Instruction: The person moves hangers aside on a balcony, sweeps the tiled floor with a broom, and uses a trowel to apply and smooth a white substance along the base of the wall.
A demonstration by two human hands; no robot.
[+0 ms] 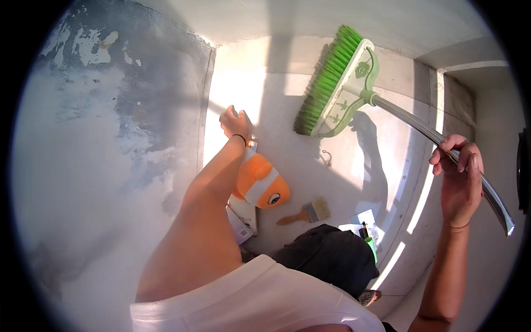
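My right hand [463, 185] is closed around the shiny metal handle of a broom [354, 88], which is raised with its green bristles pointing left. Over the sunlit floor at the left wall, my left hand [236, 123] has its fingers curled in, and whatever they may hold cannot be made out. Just below that wrist lies an orange and white plush fish [265, 180], partly hidden by my left forearm. A flat paintbrush [310, 212] with a wooden handle rests on the floor to the fish's right.
A stained grey wall [127, 127] rises on the left. A small dark loop of cord [327, 158] lies on the floor [293, 160]. White papers [362, 218] and a green cup [371, 249] holding dark sticks are beside my black-clad leg [332, 257]. Flat pale items [242, 221] lie below the fish.
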